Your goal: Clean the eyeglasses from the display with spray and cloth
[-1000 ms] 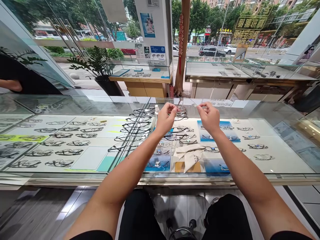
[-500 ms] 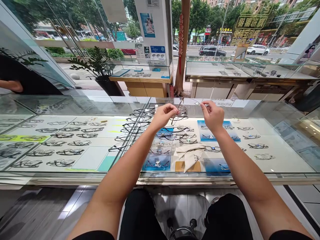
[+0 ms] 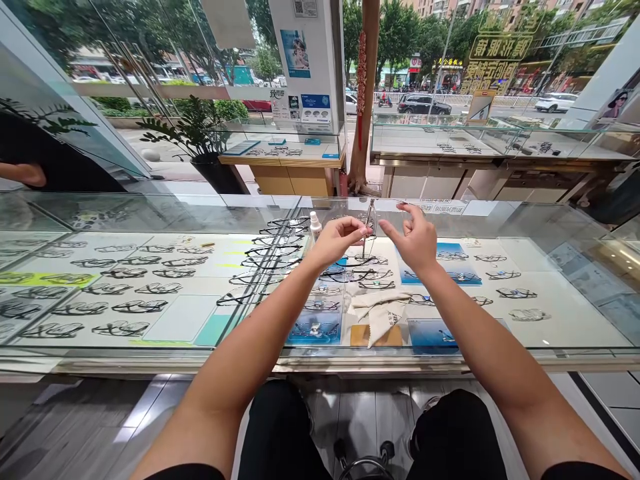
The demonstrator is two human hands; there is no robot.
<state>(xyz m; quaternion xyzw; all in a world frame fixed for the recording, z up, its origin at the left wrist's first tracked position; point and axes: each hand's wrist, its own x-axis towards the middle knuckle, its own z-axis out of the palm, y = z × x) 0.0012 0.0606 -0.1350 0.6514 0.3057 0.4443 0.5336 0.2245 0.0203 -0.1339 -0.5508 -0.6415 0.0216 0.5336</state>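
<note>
Above the glass counter, my left hand (image 3: 336, 243) pinches a thin-framed pair of eyeglasses (image 3: 369, 217) between thumb and fingers. The eyeglasses are held edge-on, so their lenses are hard to make out. My right hand (image 3: 419, 241) is just to the right of them, thumb and index finger spread apart, with nothing visible between them. A small white bottle (image 3: 315, 225) stands behind my left hand. Nearer to me, a beige cleaning cloth (image 3: 383, 310) lies crumpled on the counter. A row of dark eyeglasses (image 3: 273, 252) rests to the left of my left hand.
The glass display counter (image 3: 320, 355) spans the view, with many eyeglasses inside. Further display cases (image 3: 430, 139), a potted plant (image 3: 193, 137) and a wooden post (image 3: 367, 87) stand beyond it. At the far left another person's arm (image 3: 23, 174) shows. My knees are below the counter edge.
My right hand has let go of the eyeglasses, and its fingers have spread. My left hand has shifted slightly right and down, turning the eyeglasses edge-on.
</note>
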